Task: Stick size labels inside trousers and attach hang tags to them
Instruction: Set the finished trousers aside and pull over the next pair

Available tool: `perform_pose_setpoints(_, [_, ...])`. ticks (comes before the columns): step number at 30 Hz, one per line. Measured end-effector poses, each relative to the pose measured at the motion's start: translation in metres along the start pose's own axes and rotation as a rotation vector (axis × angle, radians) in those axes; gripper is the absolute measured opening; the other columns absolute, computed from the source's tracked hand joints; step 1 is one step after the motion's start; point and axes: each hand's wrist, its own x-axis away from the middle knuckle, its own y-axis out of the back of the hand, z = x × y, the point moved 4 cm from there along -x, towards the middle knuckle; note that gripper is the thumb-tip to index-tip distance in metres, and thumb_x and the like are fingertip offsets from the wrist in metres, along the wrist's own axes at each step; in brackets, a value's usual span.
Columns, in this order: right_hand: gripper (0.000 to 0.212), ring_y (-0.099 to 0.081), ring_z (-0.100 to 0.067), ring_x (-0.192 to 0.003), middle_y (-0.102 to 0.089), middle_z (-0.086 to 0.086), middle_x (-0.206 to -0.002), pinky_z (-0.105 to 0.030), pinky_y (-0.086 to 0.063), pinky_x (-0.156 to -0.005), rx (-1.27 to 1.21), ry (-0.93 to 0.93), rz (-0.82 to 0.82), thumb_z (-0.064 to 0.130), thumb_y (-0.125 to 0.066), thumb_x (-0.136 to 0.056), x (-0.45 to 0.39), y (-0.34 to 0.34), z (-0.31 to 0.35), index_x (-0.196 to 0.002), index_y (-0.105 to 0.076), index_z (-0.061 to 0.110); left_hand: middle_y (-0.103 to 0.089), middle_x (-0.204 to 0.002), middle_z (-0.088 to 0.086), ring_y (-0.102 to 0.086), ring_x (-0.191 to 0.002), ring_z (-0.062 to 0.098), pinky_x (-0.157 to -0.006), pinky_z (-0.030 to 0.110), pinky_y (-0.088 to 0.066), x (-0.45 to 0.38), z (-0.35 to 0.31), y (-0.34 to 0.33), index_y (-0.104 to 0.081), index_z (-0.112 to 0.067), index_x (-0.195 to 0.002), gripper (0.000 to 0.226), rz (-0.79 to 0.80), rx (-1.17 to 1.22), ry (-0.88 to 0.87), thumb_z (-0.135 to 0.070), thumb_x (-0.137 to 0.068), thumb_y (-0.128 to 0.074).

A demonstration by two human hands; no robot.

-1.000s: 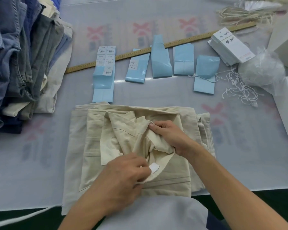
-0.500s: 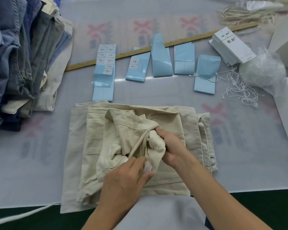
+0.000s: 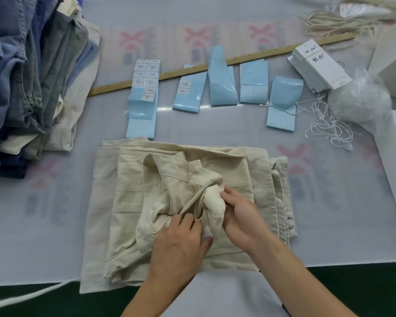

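A small white size label (image 3: 207,231) sits pinched in the left hand (image 3: 181,244) fingers, just beside the bunched pocket lining that the right hand (image 3: 240,217) grips; the lining runs away from the person. One pair of folded cream cotton trousers (image 3: 236,165) lies on the surface, five pale-blue label-backing strips (image 3: 222,85) beyond.

Table (image 3: 329,213), beige trousers (image 3: 128,225), ruler (image 3: 249,57), labels (image 3: 146,74)

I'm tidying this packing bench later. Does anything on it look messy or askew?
Yes: loose white strings lie tangled by the plastic bag, one trailing over a blue label sheet. The wooden ruler lies diagonally under the sheets.
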Motion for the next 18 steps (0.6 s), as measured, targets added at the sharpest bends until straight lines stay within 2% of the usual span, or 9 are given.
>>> perform_pose_setpoints(2, [0.033, -0.071, -0.028, -0.097, -0.071, -0.022, -0.116, -0.04, -0.056, -0.094, 0.032, -0.007, -0.043, -0.002, -0.039, -0.104, -0.002, 0.003, 0.001, -0.128, -0.062, -0.002, -0.059, -0.08, -0.005, -0.058, -0.075, 0.02, -0.054, 0.035, -0.052, 0.001, 0.0, -0.004, -0.069, -0.021, -0.075, 0.034, 0.034, 0.021, 0.017, -0.053, -0.084, -0.064])
perform_pose_setpoints(4, [0.033, -0.068, -0.03, -0.098, -0.069, -0.025, -0.119, -0.043, -0.053, -0.096, 0.054, -0.01, -0.087, -0.005, -0.04, -0.102, -0.006, 0.001, 0.002, -0.129, -0.061, -0.003, -0.06, -0.081, -0.005, -0.058, -0.076, 0.019, -0.054, 0.037, -0.053, -0.001, -0.001, -0.004, -0.07, -0.021, -0.077, 0.037, 0.026, 0.026, 0.019, -0.054, -0.086, -0.056])
perform_pose_setpoints(9, [0.037, -0.062, -0.034, -0.116, -0.064, -0.027, -0.13, -0.046, -0.045, -0.111, 0.023, -0.05, -0.114, -0.006, -0.04, -0.102, -0.012, -0.006, 0.003, -0.134, -0.058, -0.003, -0.056, -0.071, -0.001, -0.054, -0.067, 0.023, -0.046, 0.035, -0.045, -0.007, -0.004, -0.002, -0.061, -0.017, -0.068, 0.025, -0.076, -0.013, -0.003, -0.027, -0.09, -0.067])
perform_pose_setpoints(12, [0.036, -0.065, -0.029, -0.106, -0.069, -0.022, -0.114, -0.043, -0.047, -0.109, 0.013, -0.047, -0.082, -0.005, -0.041, -0.102, -0.012, -0.01, 0.004, -0.132, -0.06, -0.002, -0.054, -0.067, -0.003, -0.052, -0.065, 0.02, -0.047, 0.034, -0.042, -0.008, -0.004, 0.002, -0.057, -0.018, -0.066, 0.026, -0.136, 0.064, 0.005, -0.026, -0.09, -0.055])
perform_pose_setpoints(15, [0.029, -0.068, -0.026, -0.099, -0.073, -0.019, -0.107, -0.043, -0.05, -0.104, 0.043, -0.003, -0.057, -0.001, -0.045, -0.103, -0.01, -0.009, 0.008, -0.126, -0.063, 0.001, -0.054, -0.068, -0.007, -0.051, -0.065, 0.014, -0.052, 0.03, -0.043, -0.005, -0.004, 0.002, -0.06, -0.02, -0.072, 0.022, -0.088, 0.204, 0.065, -0.03, -0.09, -0.052])
perform_pose_setpoints(17, [0.025, -0.07, -0.018, -0.101, -0.075, -0.01, -0.115, -0.036, -0.055, -0.099, 0.218, 0.143, -0.046, 0.012, -0.052, -0.104, -0.003, -0.005, 0.015, -0.127, -0.063, 0.009, -0.054, -0.075, -0.012, -0.051, -0.07, 0.008, -0.06, 0.026, -0.042, -0.003, 0.003, -0.001, -0.06, -0.026, -0.082, 0.019, -0.015, 0.399, 0.231, -0.037, -0.095, -0.051])
perform_pose_setpoints(18, [0.028, -0.069, -0.006, -0.105, -0.074, 0.006, -0.119, -0.025, -0.056, -0.093, 0.434, 0.266, -0.036, 0.022, -0.057, -0.103, 0.003, -0.002, 0.021, -0.131, -0.061, 0.018, -0.054, -0.079, -0.014, -0.051, -0.073, 0.006, -0.064, 0.026, -0.042, -0.001, 0.006, -0.003, -0.057, -0.03, -0.087, 0.017, 0.019, 0.491, 0.297, -0.041, -0.097, -0.049])
